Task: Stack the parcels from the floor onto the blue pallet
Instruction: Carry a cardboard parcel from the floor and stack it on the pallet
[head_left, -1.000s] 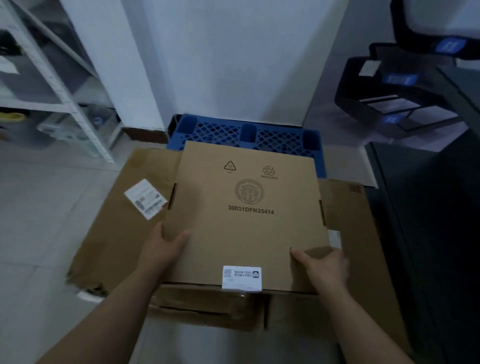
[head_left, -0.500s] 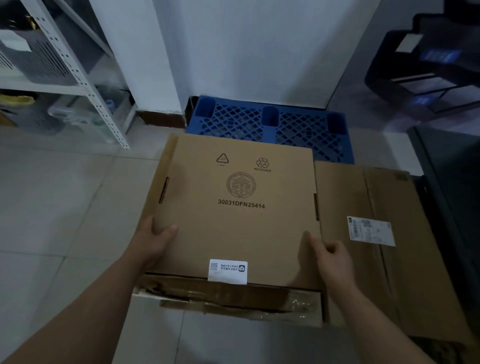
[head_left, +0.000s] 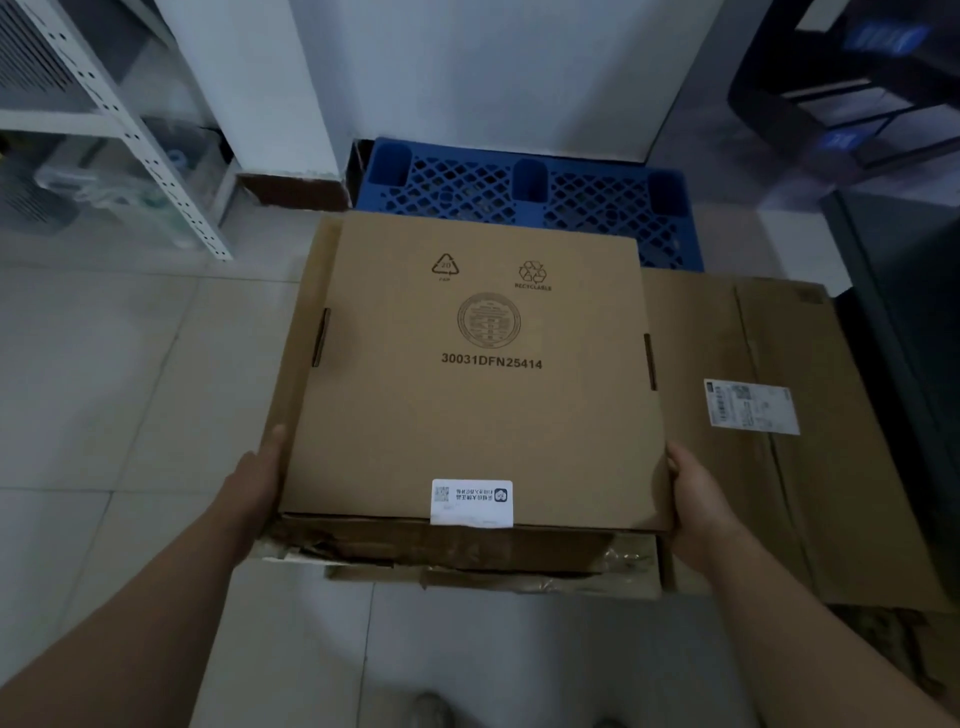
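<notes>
I hold a flat brown parcel (head_left: 478, 395) printed 30031DFN25414, with a white label at its near edge. Under it sits a second, worn and taped carton (head_left: 467, 551). My left hand (head_left: 254, 478) grips the left side, and my right hand (head_left: 696, 499) grips the right side. Both parcels are raised off the floor, in front of the blue pallet (head_left: 524, 197), which lies against the white wall. Another large flat parcel (head_left: 769, 426) with a white shipping label lies on the floor to the right.
A white metal shelf rack (head_left: 130, 135) stands at the left. A dark cabinet edge (head_left: 904, 322) runs along the right, with a black stand (head_left: 852, 93) behind it. Pale floor tiles (head_left: 104, 374) lie to the left. My shoe tips show at the bottom.
The held parcels shifted left off the large flat parcel and rose. Both hands slid from the top face to the parcel's side edges.
</notes>
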